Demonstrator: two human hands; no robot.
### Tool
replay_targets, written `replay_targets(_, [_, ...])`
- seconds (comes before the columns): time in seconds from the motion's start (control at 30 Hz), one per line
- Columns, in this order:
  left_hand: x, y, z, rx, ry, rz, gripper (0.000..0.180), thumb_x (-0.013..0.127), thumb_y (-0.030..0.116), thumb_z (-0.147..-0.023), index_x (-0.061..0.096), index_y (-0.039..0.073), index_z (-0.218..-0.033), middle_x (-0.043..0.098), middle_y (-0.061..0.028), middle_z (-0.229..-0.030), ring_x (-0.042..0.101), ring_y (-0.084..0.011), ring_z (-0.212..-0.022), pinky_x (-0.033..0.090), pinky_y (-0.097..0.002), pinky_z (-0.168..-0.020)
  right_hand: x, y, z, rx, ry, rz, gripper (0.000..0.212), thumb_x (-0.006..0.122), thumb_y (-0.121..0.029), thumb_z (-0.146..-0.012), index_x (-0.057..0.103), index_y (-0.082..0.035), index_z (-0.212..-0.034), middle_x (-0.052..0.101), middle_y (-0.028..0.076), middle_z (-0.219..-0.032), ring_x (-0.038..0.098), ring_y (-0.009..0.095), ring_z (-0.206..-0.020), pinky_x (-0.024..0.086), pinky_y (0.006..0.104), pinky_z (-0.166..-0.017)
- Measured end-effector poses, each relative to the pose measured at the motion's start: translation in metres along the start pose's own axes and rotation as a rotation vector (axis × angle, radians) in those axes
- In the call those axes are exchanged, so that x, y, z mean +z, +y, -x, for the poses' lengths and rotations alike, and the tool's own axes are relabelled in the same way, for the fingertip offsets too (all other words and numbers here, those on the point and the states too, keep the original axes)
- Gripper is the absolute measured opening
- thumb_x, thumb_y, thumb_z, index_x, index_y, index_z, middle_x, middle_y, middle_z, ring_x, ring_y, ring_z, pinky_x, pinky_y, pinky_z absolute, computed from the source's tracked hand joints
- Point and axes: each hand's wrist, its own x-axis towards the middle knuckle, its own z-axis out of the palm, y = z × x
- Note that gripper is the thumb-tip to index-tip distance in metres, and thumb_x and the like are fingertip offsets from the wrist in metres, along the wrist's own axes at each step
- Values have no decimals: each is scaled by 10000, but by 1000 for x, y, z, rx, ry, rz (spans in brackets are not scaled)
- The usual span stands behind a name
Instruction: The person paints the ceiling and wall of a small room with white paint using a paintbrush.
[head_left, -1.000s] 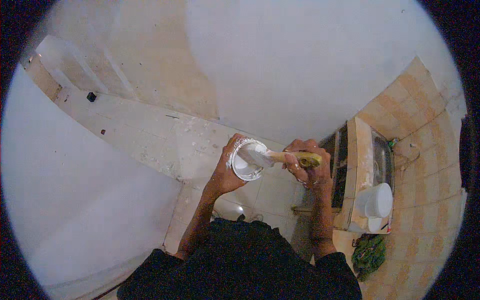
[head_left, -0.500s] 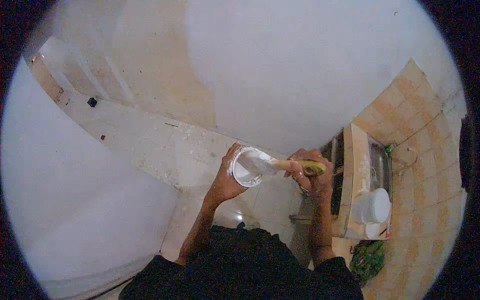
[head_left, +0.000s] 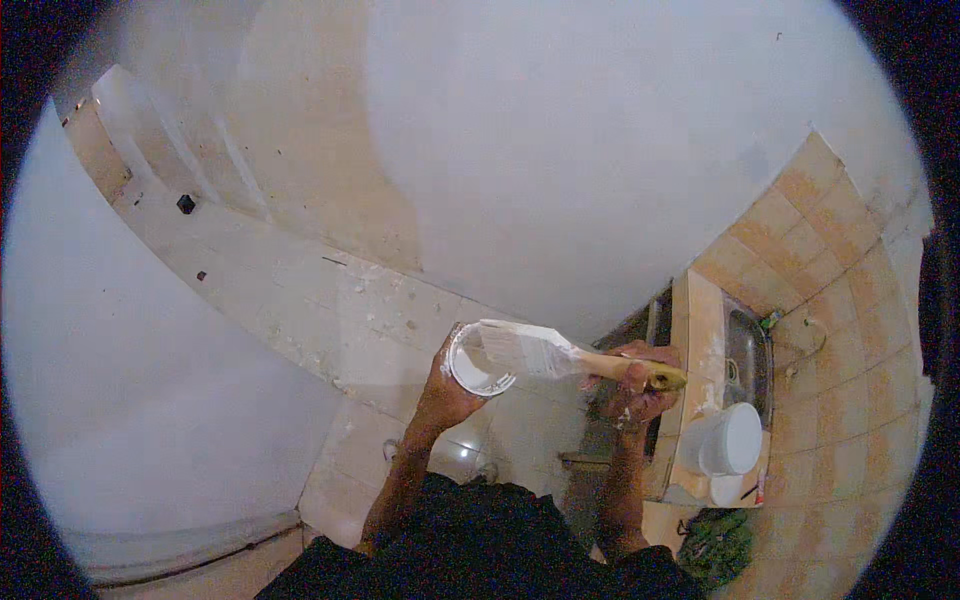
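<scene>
My left hand point(head_left: 443, 393) is closed around the side of a small white paint tub point(head_left: 466, 378) with paint inside and smeared on its rim. In my right hand point(head_left: 638, 388) is a wide paintbrush point(head_left: 532, 350), gripped by its wooden handle. Its bristles are coated white and lie over the right side of the tub's opening, hiding part of the inside. White paint marks the fingers of my right hand.
Ahead stands a wall point(head_left: 560, 150), part white and part beige. At the right, a tiled counter point(head_left: 697, 330) holds a metal sink point(head_left: 748, 350) and a white bucket point(head_left: 725, 440). A green bundle point(head_left: 715, 548) lies nearby. White spatters mark the floor point(head_left: 375, 305).
The brush has risen out of the tub and drawn right, showing more of its bristles. Both hands sit slightly lower in view, and the right hand has shifted a little rightward.
</scene>
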Motion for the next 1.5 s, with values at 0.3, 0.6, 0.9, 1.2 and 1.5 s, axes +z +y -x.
replay_targets(0.3, [1, -20, 10, -93, 33, -197, 792, 859, 178, -618, 433, 16, -1266, 542, -154, -1194, 536, -275, -1136, 426, -379, -987, -43, 48, 15, 132, -5, 303, 231, 695, -168, -842, 554, -7, -927, 630, 125, -771, 579, 189, -603, 509, 318, -534])
replay_targets(0.6, [-1, -2, -3, -157, 110, -330, 766, 836, 237, -636, 428, 4, -1240, 510, -182, -1182, 492, -349, -1125, 387, -472, -953, 23, 10, 25, 80, -165, 541, 263, 649, -274, -859, 655, -16, -809, 662, 82, -760, 544, 153, -575, 436, 277, -519])
replay_targets(0.9, [-11, -48, 12, -136, 19, -548, 746, 808, 231, -625, 440, 1, -1232, 494, -187, -1218, 480, -349, -1132, 353, -487, -947, 87, 30, 45, 379, 621, -89, 276, 559, -336, -947, 501, -67, -974, 585, 57, -827, 619, 174, -696, 522, 296, -517])
replay_targets(1.2, [-10, -120, 21, -237, -27, -225, 875, 863, 152, -587, 396, -21, -1306, 564, -164, -1197, 551, -274, -1126, 436, -351, -985, -8, 170, 174, 952, 678, -590, 252, 582, -230, -926, 559, -2, -1031, 636, 123, -926, 637, 165, -741, 523, 225, -607])
replay_targets(1.5, [-9, -182, 22, -236, -33, -228, 791, 895, 206, -579, 490, -6, -1225, 608, -126, -1155, 581, -232, -1082, 443, -359, -989, -17, 218, 195, 1010, 634, -848, 324, 572, -227, -928, 550, 45, -1104, 645, 163, -1024, 660, 174, -841, 549, 232, -675])
